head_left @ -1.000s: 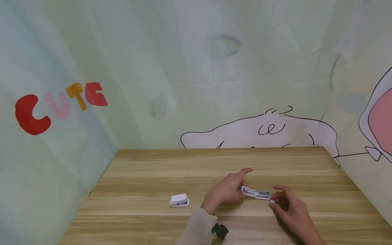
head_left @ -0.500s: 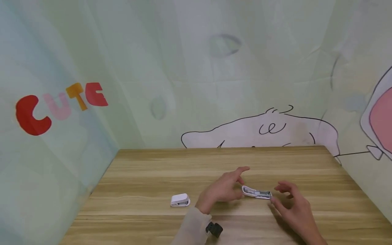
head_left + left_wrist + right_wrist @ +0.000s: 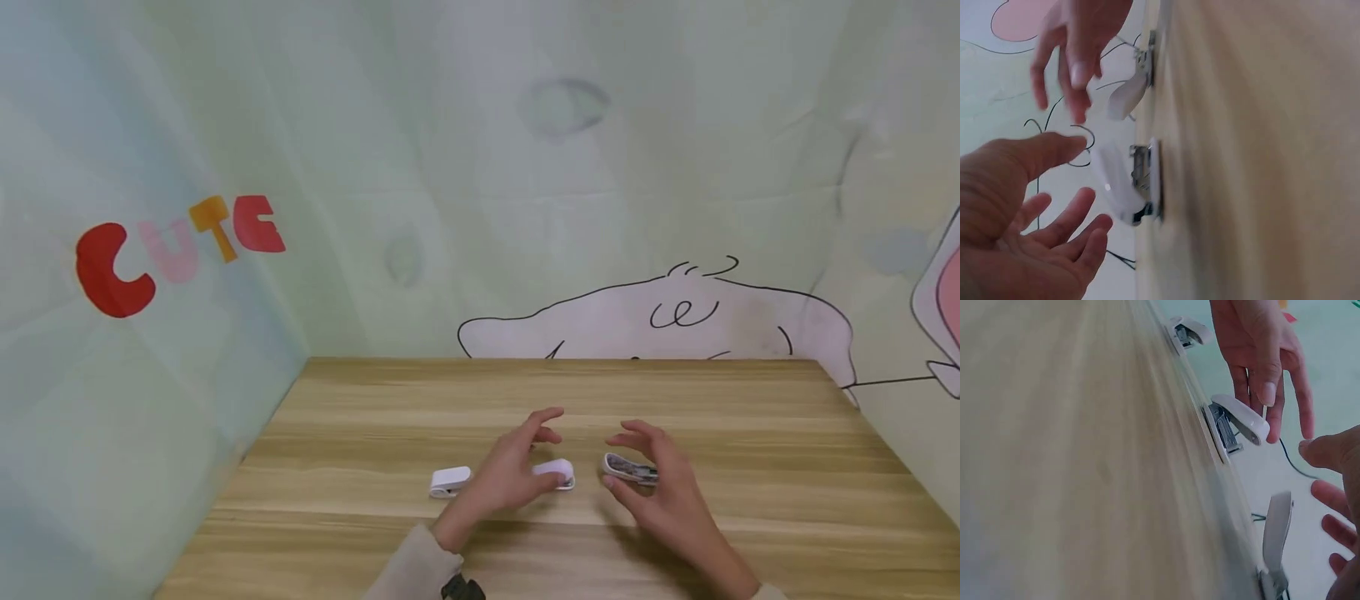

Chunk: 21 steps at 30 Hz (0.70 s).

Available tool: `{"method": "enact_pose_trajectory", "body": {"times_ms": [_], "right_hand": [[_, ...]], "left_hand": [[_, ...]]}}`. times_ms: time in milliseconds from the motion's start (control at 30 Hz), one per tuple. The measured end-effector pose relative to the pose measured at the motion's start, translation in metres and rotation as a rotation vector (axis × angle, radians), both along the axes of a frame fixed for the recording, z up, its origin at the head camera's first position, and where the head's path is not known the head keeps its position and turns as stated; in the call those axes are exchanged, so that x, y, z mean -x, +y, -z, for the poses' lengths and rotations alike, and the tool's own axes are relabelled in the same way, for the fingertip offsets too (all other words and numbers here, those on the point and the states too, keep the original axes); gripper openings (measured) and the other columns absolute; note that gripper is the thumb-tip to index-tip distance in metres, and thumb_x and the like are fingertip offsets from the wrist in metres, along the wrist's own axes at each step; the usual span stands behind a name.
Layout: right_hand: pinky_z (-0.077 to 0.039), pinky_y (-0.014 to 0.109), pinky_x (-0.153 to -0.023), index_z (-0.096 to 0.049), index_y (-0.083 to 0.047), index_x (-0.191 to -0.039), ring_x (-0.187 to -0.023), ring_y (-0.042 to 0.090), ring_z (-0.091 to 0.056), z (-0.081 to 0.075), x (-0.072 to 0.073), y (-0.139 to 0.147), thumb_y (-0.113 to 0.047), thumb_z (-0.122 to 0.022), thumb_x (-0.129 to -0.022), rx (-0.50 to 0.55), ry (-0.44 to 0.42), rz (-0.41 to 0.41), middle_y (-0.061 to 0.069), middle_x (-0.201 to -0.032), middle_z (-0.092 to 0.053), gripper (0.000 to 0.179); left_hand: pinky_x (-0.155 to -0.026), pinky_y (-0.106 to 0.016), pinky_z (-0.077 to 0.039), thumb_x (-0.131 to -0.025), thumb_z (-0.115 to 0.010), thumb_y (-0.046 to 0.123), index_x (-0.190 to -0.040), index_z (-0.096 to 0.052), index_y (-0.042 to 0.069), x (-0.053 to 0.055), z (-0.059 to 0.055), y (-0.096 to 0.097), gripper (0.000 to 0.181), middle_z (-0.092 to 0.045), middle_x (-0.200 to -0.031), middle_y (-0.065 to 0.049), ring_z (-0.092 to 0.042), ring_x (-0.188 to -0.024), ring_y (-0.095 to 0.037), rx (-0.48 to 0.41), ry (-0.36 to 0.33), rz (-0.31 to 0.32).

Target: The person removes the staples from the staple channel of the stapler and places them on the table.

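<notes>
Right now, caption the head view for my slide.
Left hand near the middle stapler, right hand near the right stapler, left stapler unheld on the wooden table.

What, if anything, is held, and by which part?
Nothing, apparently: the left hand is only near the middle stapler, the right hand near the right stapler.

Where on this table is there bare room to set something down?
Crowded: around the middle stapler and right stapler, where the left hand and right hand are. Free tabletop: between the hands and the backdrop, left of the leftmost stapler, and right of the right hand.
</notes>
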State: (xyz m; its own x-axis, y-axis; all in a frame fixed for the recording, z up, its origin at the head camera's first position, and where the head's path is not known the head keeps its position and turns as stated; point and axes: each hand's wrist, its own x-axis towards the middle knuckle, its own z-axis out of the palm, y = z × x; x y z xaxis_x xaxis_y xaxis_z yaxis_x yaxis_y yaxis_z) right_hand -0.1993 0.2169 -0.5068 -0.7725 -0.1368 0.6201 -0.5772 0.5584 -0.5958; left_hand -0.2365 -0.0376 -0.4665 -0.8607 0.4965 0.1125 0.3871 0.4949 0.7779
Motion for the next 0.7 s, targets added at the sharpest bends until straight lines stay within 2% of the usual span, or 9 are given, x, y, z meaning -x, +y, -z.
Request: {"method": "enact_pose_trajectory", "body": {"times_ms": [133, 233, 400, 500, 700], "right_hand": [[-0.030, 0.049, -0.105, -0.051, -0.014, -0.147, -0.121, 0.027, -0.071, -0.004, 0.009, -0.017, -0.006, -0.097, -0.073, -0.070, -0.092, -0.013, -0.007, -0.114, -0.082, 0.088], [-0.029, 0.057, -0.103, -0.050, -0.011, -0.146, -0.119, 0.031, -0.070, -0.006, 0.013, -0.027, -0.008, -0.096, -0.075, -0.121, -0.164, -0.003, -0.012, -0.109, -0.082, 0.085], [-0.028, 0.057, -0.102, -0.052, -0.011, -0.143, -0.119, 0.026, -0.067, -0.008, 0.017, -0.038, -0.011, -0.096, -0.077, -0.197, -0.257, 0.019, -0.019, -0.099, -0.082, 0.080], [-0.027, 0.057, -0.103, -0.053, -0.012, -0.143, -0.120, 0.025, -0.067, -0.008, 0.020, -0.042, -0.011, -0.096, -0.077, -0.215, -0.293, 0.017, -0.021, -0.097, -0.082, 0.078], [-0.028, 0.053, -0.102, -0.057, -0.012, -0.141, -0.117, 0.023, -0.071, -0.004, 0.022, -0.044, -0.008, -0.096, -0.076, -0.211, -0.307, 0.021, -0.017, -0.095, -0.083, 0.075]], "left_hand": [[-0.112, -0.048, -0.051, -0.091, -0.083, 0.008, -0.156, -0.049, 0.021, -0.007, 0.009, 0.002, 0.074, -0.076, -0.129, -0.012, -0.068, -0.128, -0.029, -0.085, -0.026, -0.051], [-0.106, -0.040, -0.052, -0.091, -0.082, 0.006, -0.154, -0.052, 0.015, -0.008, 0.015, 0.003, 0.070, -0.077, -0.124, -0.012, -0.070, -0.121, -0.027, -0.138, -0.049, -0.060], [-0.099, -0.032, -0.055, -0.089, -0.080, 0.000, -0.151, -0.053, 0.008, -0.009, 0.021, 0.003, 0.067, -0.077, -0.119, -0.012, -0.075, -0.115, -0.028, -0.197, -0.080, -0.071], [-0.095, -0.029, -0.055, -0.088, -0.080, -0.002, -0.150, -0.053, 0.007, -0.009, 0.022, 0.002, 0.068, -0.077, -0.118, -0.013, -0.075, -0.110, -0.027, -0.209, -0.091, -0.075], [-0.086, -0.022, -0.052, -0.088, -0.081, -0.001, -0.150, -0.054, 0.010, -0.005, 0.023, 0.002, 0.069, -0.077, -0.116, -0.010, -0.072, -0.098, -0.014, -0.189, -0.087, -0.059]]}}
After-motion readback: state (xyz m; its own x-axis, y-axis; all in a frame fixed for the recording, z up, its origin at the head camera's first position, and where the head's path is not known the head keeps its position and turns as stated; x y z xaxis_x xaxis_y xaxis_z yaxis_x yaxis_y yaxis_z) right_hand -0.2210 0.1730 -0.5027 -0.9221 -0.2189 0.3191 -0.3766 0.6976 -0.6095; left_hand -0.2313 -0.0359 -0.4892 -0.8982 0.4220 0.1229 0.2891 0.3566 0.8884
